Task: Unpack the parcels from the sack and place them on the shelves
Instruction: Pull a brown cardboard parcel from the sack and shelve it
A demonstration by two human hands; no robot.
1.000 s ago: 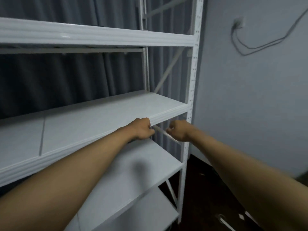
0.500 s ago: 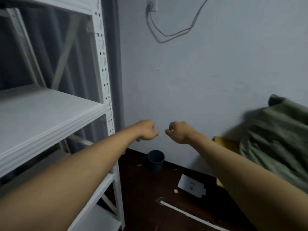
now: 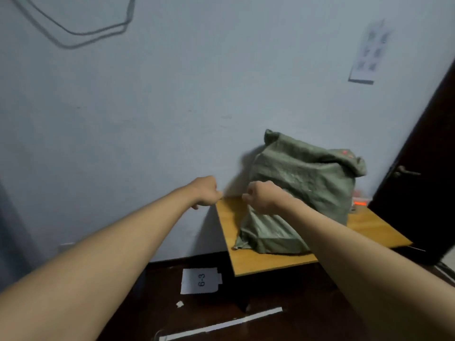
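Both bare arms reach forward at chest height, the left hand (image 3: 205, 191) and the right hand (image 3: 262, 196) close side by side with a small gap between them. Each hand has its fingers curled into a loose fist, and nothing shows in either grip. The left hand hangs in front of the pale blue wall (image 3: 172, 107), just beside the near corner of the wooden table (image 3: 258, 259); the right hand is seen in front of the green woven sack (image 3: 307, 190), though whether it touches the cloth cannot be told. The sack stands upright on the table against the wall, its top folded over and bulging; no parcels show outside it. On the dark floor (image 3: 283, 316) beside the table lies a white paper label (image 3: 200, 281) marked 6-3, and nearer the person a white strip (image 3: 221, 324). A dark door (image 3: 426, 183) with a lever handle stands to the right of the table, a printed sheet (image 3: 369, 52) is stuck to the wall above, and a looped cable (image 3: 98, 30) hangs at upper left.
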